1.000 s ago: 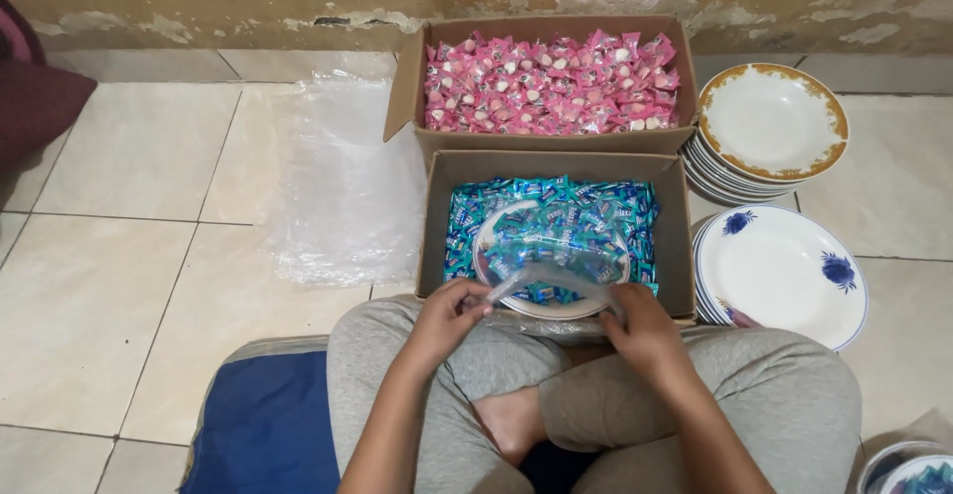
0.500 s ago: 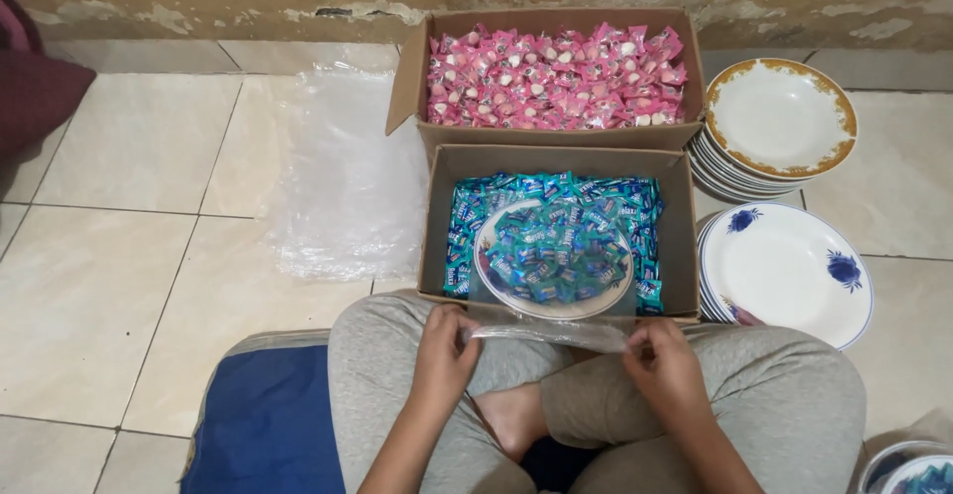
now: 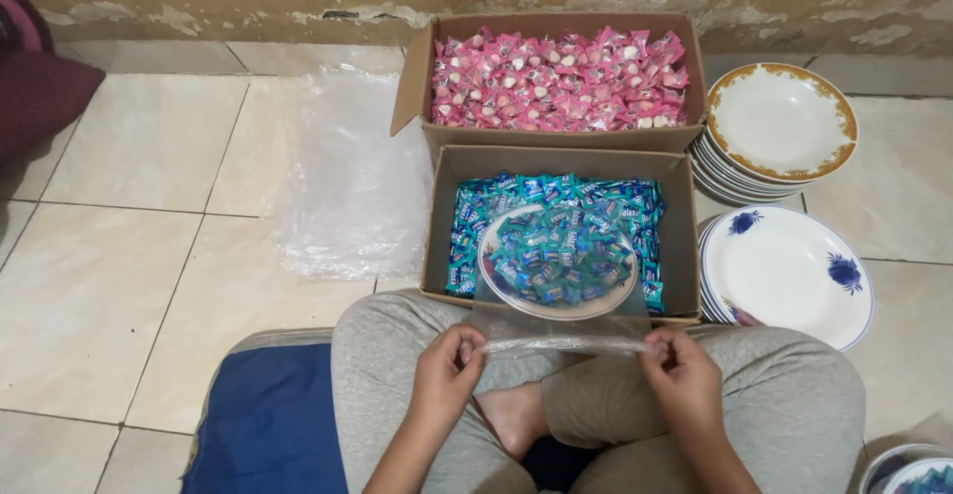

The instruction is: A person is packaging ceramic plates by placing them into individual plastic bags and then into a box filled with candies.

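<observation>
Both hands have pulled the clear plastic bag [image 3: 566, 340] toward the lap. Left hand [image 3: 444, 373] and right hand [image 3: 683, 375] pinch its mouth tight, the plate of blue candies [image 3: 558, 261] inside. Pull evenly, keeping it level.

We see a box of pink candies [image 3: 558, 77] by the wall, a stack of gold-rimmed plates [image 3: 780, 122] on its right, blue-flowered plates [image 3: 789, 276] below them, loose plastic sheets [image 3: 352, 181] on the tiled floor [image 3: 129, 216], and a blue cushion [image 3: 268, 424].
</observation>
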